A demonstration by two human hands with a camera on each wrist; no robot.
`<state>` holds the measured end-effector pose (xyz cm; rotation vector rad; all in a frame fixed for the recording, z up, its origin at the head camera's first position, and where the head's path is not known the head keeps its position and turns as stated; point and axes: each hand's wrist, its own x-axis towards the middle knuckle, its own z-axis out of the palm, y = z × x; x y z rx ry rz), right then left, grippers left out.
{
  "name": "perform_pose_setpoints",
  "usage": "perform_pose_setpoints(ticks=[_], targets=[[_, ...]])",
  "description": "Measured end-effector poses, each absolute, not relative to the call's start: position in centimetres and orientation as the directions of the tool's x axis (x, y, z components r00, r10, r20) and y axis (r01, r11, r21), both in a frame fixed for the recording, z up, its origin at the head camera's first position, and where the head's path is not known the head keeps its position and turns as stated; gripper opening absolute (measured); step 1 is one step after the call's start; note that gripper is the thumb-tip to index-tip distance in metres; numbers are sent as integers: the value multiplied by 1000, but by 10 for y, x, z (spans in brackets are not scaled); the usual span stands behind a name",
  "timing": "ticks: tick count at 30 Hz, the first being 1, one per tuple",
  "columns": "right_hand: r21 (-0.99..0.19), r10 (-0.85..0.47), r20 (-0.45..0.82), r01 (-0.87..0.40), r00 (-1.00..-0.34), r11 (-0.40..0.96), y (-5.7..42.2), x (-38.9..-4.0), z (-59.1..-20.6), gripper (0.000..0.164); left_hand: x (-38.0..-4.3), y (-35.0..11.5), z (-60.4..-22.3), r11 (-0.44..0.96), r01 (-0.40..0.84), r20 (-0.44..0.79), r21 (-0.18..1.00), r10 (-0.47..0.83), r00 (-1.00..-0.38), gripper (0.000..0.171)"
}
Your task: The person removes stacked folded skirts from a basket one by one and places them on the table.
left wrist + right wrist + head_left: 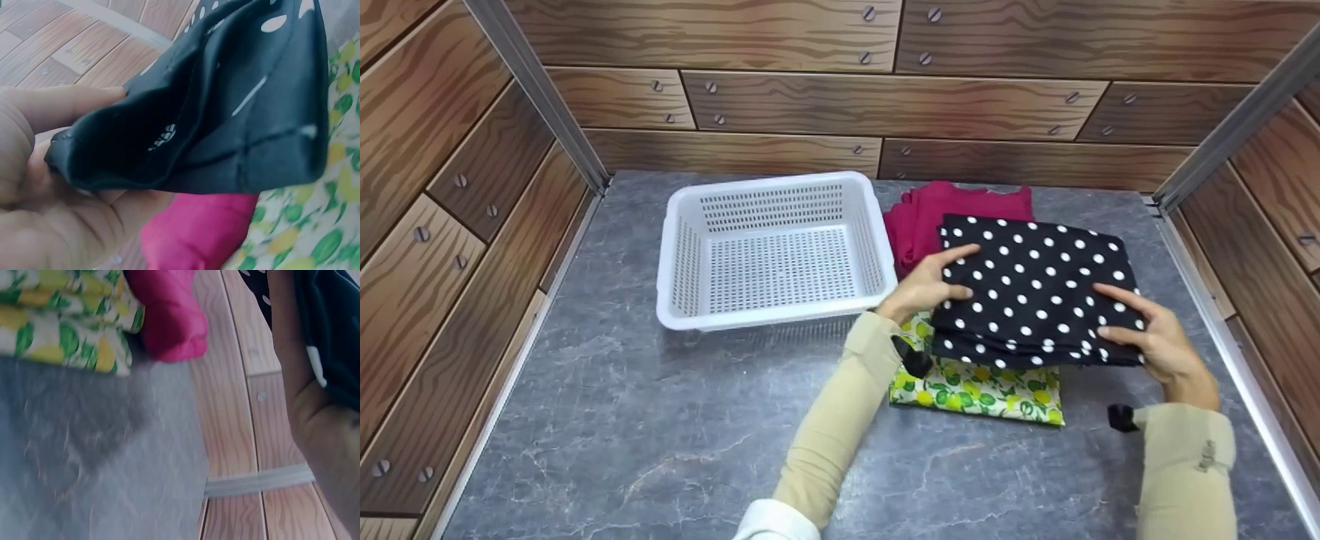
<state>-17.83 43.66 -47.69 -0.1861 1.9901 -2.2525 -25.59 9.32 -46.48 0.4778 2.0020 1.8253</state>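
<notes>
A folded black cloth with white polka dots (1039, 277) is held up between my two hands, above two other folded cloths. My left hand (924, 289) grips its left edge, thumb and forefinger on top; in the left wrist view the folded layers (225, 129) gape at that side. On the right edge, my right hand (1162, 345) pinches the cloth, its other fingers hidden beneath. Below lies a folded lemon-print cloth (975, 394), partly covered in the head view. Behind it a magenta cloth (919, 217) rests on the grey surface, also partly hidden.
A white perforated plastic basket (776, 315) stands left of the cloths, with nothing inside. Wood-patterned walls (810, 105) enclose the grey marbled surface (720, 427) at the back and both sides, with metal strips (1245, 375) along the edges.
</notes>
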Motion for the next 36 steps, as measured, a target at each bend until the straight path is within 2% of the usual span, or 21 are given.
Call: perform_pose_setpoints(ticks=[8,19,25,32,36], targets=[[-986,-109,4,14,-994,-165,464,-155,-484,71,-237,128,-482,34,-71,-79,997,500,-862,77],[-991,7,-94,93,-996,-93,496,-121,-500,67,-207,170,-506,24,-136,-128,990,531,-838,70],[-974,83,-192,179,-978,-140,508,-108,-507,64,-191,191,-517,-16,-176,-139,984,544,-827,66],[-971,244,-240,235,-940,-49,518,-105,-507,58,-176,212,-524,-1,-184,-149,983,585,-798,58],[-968,347,-245,250,-905,-32,522,-106,-509,56,-167,223,-524,-98,-320,-201,942,600,-775,64]])
